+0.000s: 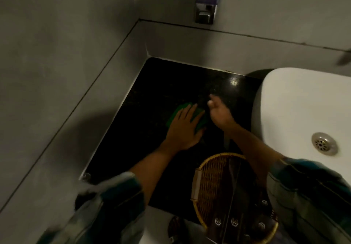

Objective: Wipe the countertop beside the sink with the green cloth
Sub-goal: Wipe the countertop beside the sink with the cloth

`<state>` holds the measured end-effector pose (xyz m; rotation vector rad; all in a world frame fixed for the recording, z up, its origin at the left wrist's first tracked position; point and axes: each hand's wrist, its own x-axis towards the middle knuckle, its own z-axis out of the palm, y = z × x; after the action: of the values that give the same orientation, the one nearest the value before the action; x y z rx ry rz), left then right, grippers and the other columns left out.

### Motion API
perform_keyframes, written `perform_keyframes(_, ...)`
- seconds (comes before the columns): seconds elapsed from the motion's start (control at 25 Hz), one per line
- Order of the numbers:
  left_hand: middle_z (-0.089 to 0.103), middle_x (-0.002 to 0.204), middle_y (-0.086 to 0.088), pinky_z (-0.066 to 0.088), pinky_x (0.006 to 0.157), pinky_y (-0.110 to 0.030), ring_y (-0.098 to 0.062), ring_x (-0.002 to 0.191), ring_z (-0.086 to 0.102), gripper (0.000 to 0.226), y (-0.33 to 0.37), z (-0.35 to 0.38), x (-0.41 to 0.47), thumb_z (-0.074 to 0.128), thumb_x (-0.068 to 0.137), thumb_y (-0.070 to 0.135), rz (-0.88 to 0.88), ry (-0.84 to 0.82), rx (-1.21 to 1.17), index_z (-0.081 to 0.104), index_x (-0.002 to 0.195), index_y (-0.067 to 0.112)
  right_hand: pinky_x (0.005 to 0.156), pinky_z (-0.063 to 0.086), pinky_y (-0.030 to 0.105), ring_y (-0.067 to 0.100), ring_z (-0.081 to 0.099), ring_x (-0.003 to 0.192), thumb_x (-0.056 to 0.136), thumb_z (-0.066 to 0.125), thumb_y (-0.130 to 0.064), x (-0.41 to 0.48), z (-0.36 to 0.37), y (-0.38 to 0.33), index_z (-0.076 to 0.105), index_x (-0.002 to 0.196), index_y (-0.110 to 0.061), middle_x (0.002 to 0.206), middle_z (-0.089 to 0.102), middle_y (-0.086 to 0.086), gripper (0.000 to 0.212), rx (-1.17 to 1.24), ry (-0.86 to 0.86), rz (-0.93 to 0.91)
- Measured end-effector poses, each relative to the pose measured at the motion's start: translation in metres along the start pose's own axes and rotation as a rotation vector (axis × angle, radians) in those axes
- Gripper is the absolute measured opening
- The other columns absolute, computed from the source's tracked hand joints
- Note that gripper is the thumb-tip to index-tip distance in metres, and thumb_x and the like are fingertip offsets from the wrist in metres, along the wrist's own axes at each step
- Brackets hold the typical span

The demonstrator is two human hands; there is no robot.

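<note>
A green cloth (175, 113) lies flat on the black polished countertop (161, 84), left of the white sink (303, 101). My left hand (183, 129) presses palm-down on the cloth with fingers spread, covering most of it. My right hand (218, 110) hovers just right of the cloth, fingers loosely curled and blurred, holding nothing that I can see.
A woven wicker basket (203, 183) with dark packets sits at the counter's front edge beside the sink. Grey walls (66, 53) close in the counter on the left and back. A wall-mounted soap dispenser (206, 6) hangs above. The sink drain (323, 144) is at the right.
</note>
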<state>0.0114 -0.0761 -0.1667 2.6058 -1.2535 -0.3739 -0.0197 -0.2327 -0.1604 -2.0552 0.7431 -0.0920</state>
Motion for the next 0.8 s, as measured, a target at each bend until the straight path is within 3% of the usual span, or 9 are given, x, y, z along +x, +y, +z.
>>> perform_keyframes(0.04,0.02,0.161,-0.011,0.01,0.121,-0.042,-0.028,0.15,0.013,0.067,-0.01,-0.012,0.016,0.041,0.093,0.051,-0.017,-0.035,-0.072,0.023,0.15,0.019,0.109,0.032,0.038,0.034,0.043,0.132,0.097,0.04,-0.011,-0.003,-0.004,-0.011,0.043,0.139,-0.008,0.143,0.047,0.021,0.041,0.045,0.123,-0.008)
perform_keyframes(0.12,0.023,0.16,-0.012,0.013,0.122,-0.043,-0.028,0.149,0.015,0.067,-0.052,-0.026,0.016,0.04,0.095,0.049,-0.06,0.091,-0.163,0.023,0.15,0.015,0.106,0.037,0.039,0.036,0.048,0.126,0.091,0.044,-0.006,-0.011,-0.005,-0.025,0.047,0.134,-0.008,0.135,0.053,0.02,0.043,-0.103,0.233,-0.147)
perform_keyframes(0.2,0.028,0.158,-0.013,0.017,0.121,-0.045,-0.03,0.148,0.019,0.066,-0.116,-0.029,-0.02,0.026,0.096,0.054,-0.096,0.242,-0.06,0.028,0.149,0.014,0.113,0.025,0.042,0.033,0.031,0.14,0.096,0.045,-0.023,-0.019,0.012,-0.034,0.038,0.143,-0.014,0.149,0.04,0.015,0.048,-0.314,0.022,-0.374)
perform_keyframes(0.28,0.021,0.161,-0.009,0.014,0.121,-0.045,-0.026,0.15,0.013,0.073,-0.167,-0.025,-0.056,0.015,0.094,0.063,-0.085,0.225,0.066,0.024,0.15,0.018,0.117,0.006,0.051,0.024,-0.001,0.149,0.098,0.035,-0.046,-0.023,0.044,-0.029,0.014,0.152,-0.024,0.162,0.009,0.006,0.061,-0.57,-0.27,-0.512)
perform_keyframes(0.36,0.013,0.163,-0.003,0.01,0.122,-0.043,-0.019,0.151,0.006,0.072,-0.187,-0.017,-0.056,0.014,0.092,0.066,-0.055,0.183,0.088,0.017,0.152,0.026,0.118,-0.002,0.055,0.015,-0.016,0.146,0.098,0.025,-0.053,-0.022,0.061,-0.008,0.001,0.152,-0.028,0.163,-0.006,0.001,0.064,-0.712,-0.313,-0.548)
perform_keyframes(0.44,0.01,0.164,0.0,0.007,0.122,-0.041,-0.015,0.15,0.002,0.07,-0.188,-0.01,-0.05,0.015,0.092,0.068,-0.046,0.174,0.08,0.012,0.152,0.032,0.116,0.001,0.058,0.02,-0.01,0.148,0.097,0.02,-0.054,-0.013,0.052,0.008,0.002,0.151,-0.027,0.163,-0.003,0.003,0.064,-0.776,-0.16,-0.46)
perform_keyframes(0.56,0.008,0.164,0.0,0.005,0.122,-0.04,-0.014,0.15,-0.001,0.071,-0.187,-0.014,-0.05,0.017,0.09,0.068,-0.055,0.162,0.088,0.011,0.151,0.033,0.114,0.0,0.062,0.033,-0.009,0.148,0.096,0.02,-0.054,0.001,0.016,0.014,-0.002,0.151,-0.022,0.162,-0.008,0.013,0.068,-0.767,-0.032,-0.024)
perform_keyframes(0.68,0.01,0.164,-0.003,0.007,0.123,-0.044,-0.019,0.151,0.002,0.074,-0.178,-0.022,-0.053,0.018,0.088,0.066,-0.078,0.151,0.063,0.017,0.152,0.027,0.112,0.003,0.066,0.04,-0.016,0.145,0.095,0.028,-0.055,-0.025,0.015,-0.002,-0.01,0.15,-0.019,0.158,-0.02,0.02,0.076,-0.733,-0.099,0.236)
perform_keyframes(0.8,0.009,0.164,-0.003,0.007,0.123,-0.045,-0.021,0.151,0.002,0.077,-0.168,-0.03,-0.055,0.015,0.086,0.066,-0.083,0.136,0.037,0.017,0.152,0.026,0.112,0.01,0.065,0.042,-0.014,0.145,0.094,0.042,-0.049,-0.063,0.024,-0.015,-0.011,0.15,-0.02,0.158,-0.02,0.02,0.082,-0.744,-0.289,0.254)
